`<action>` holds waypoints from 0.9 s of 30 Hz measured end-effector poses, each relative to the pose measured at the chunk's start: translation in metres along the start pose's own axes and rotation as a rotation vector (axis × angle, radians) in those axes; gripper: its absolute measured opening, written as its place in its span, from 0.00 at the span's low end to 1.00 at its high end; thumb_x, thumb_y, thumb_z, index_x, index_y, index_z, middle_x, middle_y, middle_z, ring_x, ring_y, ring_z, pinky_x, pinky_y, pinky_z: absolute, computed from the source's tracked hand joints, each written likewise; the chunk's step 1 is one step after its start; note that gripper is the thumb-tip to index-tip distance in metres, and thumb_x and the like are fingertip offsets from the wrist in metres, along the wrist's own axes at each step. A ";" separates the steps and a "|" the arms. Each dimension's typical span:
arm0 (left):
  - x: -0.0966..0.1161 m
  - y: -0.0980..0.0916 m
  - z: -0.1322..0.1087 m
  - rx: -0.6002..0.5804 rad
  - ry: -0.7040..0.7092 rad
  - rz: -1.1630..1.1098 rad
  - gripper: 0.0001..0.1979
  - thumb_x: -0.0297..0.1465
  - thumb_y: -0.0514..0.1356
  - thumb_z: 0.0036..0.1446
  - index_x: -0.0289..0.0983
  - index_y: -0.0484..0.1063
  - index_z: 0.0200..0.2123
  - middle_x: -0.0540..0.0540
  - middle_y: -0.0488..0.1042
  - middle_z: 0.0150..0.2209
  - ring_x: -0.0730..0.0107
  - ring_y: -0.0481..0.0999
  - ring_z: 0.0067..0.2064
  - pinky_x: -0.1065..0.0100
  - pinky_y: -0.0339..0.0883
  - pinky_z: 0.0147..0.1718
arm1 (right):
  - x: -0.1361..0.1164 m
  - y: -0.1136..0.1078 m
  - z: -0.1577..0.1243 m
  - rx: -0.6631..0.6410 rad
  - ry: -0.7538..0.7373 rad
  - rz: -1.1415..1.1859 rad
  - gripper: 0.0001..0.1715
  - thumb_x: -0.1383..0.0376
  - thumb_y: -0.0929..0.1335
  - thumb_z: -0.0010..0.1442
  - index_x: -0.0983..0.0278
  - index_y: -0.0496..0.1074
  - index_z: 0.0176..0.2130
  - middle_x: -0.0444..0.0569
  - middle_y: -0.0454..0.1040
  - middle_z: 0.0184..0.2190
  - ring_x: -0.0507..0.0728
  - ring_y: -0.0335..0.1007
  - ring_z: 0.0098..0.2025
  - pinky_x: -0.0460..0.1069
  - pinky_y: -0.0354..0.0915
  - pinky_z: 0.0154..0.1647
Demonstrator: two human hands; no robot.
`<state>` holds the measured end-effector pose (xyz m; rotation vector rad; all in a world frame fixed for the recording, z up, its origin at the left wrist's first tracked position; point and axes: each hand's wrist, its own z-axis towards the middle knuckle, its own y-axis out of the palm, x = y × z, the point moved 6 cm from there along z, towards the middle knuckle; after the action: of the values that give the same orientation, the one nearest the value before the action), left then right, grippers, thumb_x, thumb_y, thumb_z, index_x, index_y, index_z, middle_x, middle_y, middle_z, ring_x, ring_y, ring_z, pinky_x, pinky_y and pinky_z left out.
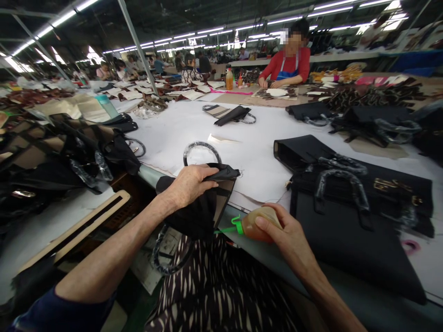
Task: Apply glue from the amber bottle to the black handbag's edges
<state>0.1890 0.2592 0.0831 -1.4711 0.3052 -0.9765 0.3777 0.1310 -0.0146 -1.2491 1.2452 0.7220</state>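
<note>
While beside the squeeze bottle [249, 227], black bag [202, 214] under left fingers [206, 178].

A black bag panel [204, 203] with tan lining, top edge folded, hangs over the counter [242, 152] edge. An amber squeeze bottle [258, 224] is tipped sideways, its green nozzle [230, 227] at the panel.

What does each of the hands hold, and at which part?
The left hand grips the black bag by its folded top edge. The right hand wraps around the body of the squeeze bottle.
</note>
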 end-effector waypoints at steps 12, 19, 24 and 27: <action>0.000 -0.001 0.002 -0.013 -0.004 -0.002 0.11 0.32 0.58 0.54 0.41 0.73 0.41 0.50 0.74 0.37 0.68 0.73 0.38 0.72 0.63 0.37 | 0.007 -0.002 -0.006 0.002 0.094 0.090 0.23 0.50 0.67 0.52 0.62 0.67 0.42 0.46 0.70 0.31 0.57 0.65 0.29 0.46 0.62 0.20; -0.001 -0.002 0.004 -0.007 -0.002 -0.017 0.10 0.32 0.58 0.54 0.41 0.73 0.40 0.50 0.74 0.37 0.68 0.72 0.38 0.71 0.62 0.37 | 0.010 0.005 -0.014 -0.029 0.111 0.100 0.24 0.50 0.67 0.51 0.63 0.66 0.42 0.45 0.69 0.28 0.55 0.62 0.26 0.46 0.60 0.19; -0.002 -0.004 0.008 -0.030 -0.007 -0.053 0.10 0.31 0.56 0.54 0.40 0.73 0.40 0.50 0.75 0.36 0.69 0.72 0.38 0.72 0.62 0.37 | 0.001 0.005 -0.021 -0.016 0.098 0.061 0.26 0.48 0.66 0.52 0.63 0.65 0.43 0.44 0.69 0.29 0.56 0.63 0.27 0.46 0.60 0.21; -0.004 -0.008 0.013 -0.044 -0.020 -0.075 0.11 0.31 0.56 0.54 0.38 0.74 0.40 0.50 0.75 0.34 0.69 0.71 0.37 0.73 0.61 0.37 | -0.008 -0.002 -0.020 0.052 0.038 -0.040 0.28 0.47 0.67 0.51 0.62 0.65 0.44 0.45 0.71 0.33 0.58 0.66 0.34 0.48 0.63 0.32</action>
<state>0.1928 0.2720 0.0904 -1.5403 0.2603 -1.0202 0.3724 0.1136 -0.0034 -1.2468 1.2588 0.6362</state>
